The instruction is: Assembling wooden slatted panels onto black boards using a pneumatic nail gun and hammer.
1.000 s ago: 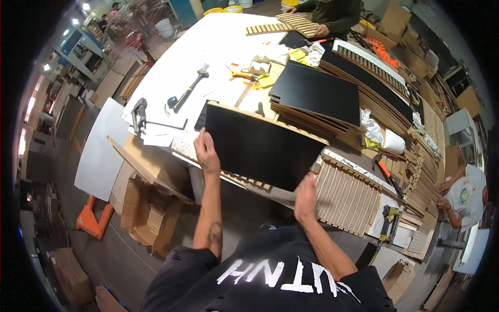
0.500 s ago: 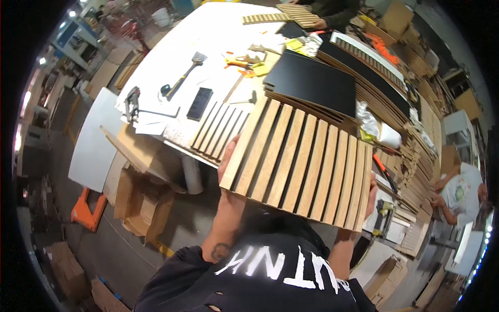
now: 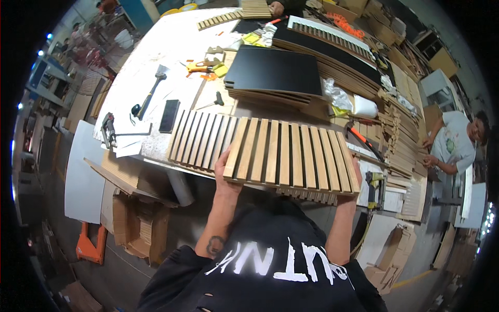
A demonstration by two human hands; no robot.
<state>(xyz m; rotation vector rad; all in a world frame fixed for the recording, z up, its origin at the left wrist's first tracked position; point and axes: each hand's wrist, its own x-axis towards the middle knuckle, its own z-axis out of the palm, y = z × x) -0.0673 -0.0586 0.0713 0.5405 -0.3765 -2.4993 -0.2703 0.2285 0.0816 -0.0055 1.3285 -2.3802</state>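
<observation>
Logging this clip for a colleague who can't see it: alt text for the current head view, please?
A person's left hand and right hand grip opposite sides of a slatted wood panel at the near edge of a white worktable. A second slatted panel lies to its left; farther back are a stack of black boards and a hammer.

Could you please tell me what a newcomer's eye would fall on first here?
Probably the slatted wooden panel front and center, held at its ends by the left hand and right hand. Beyond it, the black-topped stack of boards stands out against the bright white table. The orange frame on the floor at lower left likely catches the eye next.
</observation>
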